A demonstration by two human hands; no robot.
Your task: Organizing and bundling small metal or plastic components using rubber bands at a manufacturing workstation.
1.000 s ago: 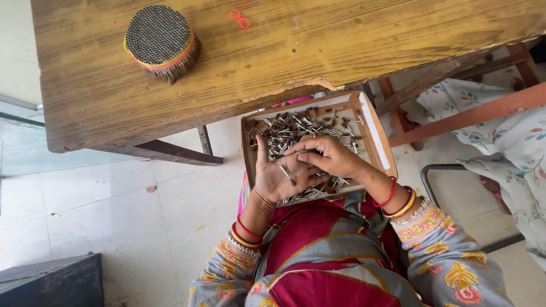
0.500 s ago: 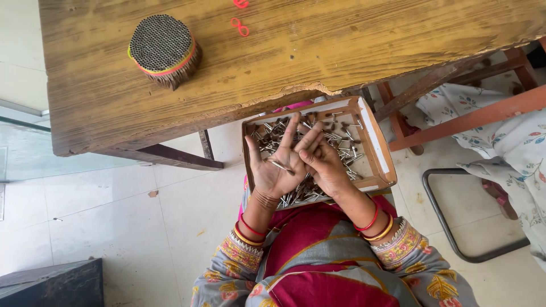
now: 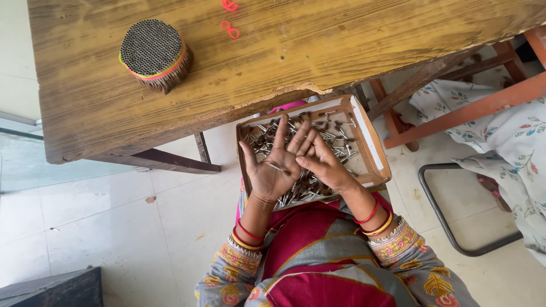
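Note:
A shallow cardboard tray [image 3: 372, 136] rests on my lap, full of several small thin metal pieces [image 3: 335, 142]. My left hand [image 3: 270, 170] is raised over the tray, palm up and fingers spread, with one thin metal piece [image 3: 277, 166] lying across the palm. My right hand [image 3: 325, 165] lies against it from the right, its fingertips touching the left fingers and palm. Whether the right fingers pinch anything is hidden.
The worn wooden table [image 3: 341, 51] stands just beyond the tray, its chipped edge over the tray's far rim. On it stand a round bundle of thin sticks [image 3: 154, 54] bound with coloured bands and two red rubber bands [image 3: 230, 28]. At the right are a wooden chair frame [image 3: 455, 113], a metal frame [image 3: 455, 227] and floral cloth [image 3: 512, 136].
Both hands have lifted out of the pieces in the tray. The left hand turned palm up and spread its fingers, and the right hand came against it.

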